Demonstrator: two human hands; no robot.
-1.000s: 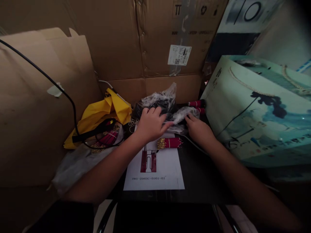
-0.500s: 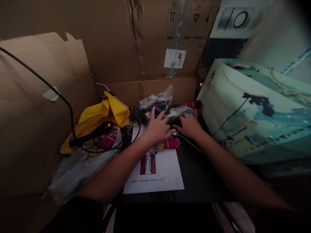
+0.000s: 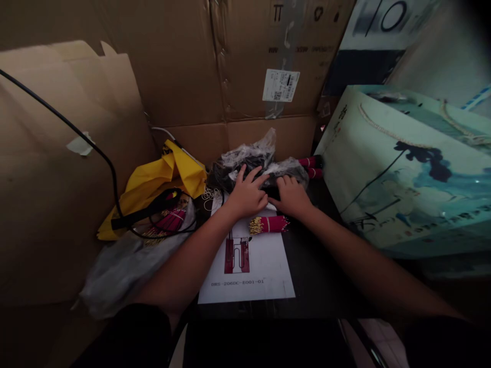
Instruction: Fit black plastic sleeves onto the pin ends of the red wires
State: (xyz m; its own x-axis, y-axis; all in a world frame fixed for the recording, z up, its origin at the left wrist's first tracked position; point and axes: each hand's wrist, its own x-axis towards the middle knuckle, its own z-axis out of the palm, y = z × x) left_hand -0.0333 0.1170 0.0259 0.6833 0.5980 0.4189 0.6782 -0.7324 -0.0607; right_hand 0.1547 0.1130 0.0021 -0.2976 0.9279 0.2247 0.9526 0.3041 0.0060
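Observation:
My left hand [image 3: 245,193] lies with its fingers spread on a clear plastic bag of dark parts [image 3: 245,159] at the back of the dark table. My right hand [image 3: 291,195] rests beside it, its fingers curled down onto the same bag near a second crumpled bag [image 3: 291,166]. Just in front of both hands a bundle of red wires with gold tips [image 3: 268,224] lies on a white printed sheet [image 3: 249,266]. More red wire ends [image 3: 311,162] poke out behind the right hand.
A yellow bag [image 3: 153,186] with a black strap and red wires [image 3: 166,220] sits at the left, over a grey plastic bag [image 3: 123,266]. Cardboard boxes [image 3: 215,66] wall the back and left. A pale green gift bag [image 3: 406,168] stands at the right. A black cable [image 3: 76,128] crosses the left.
Both hands have drawn closer together on the plastic bags; the right hand moved left from the crumpled bag toward the left hand. The wire bundle and sheet stay put.

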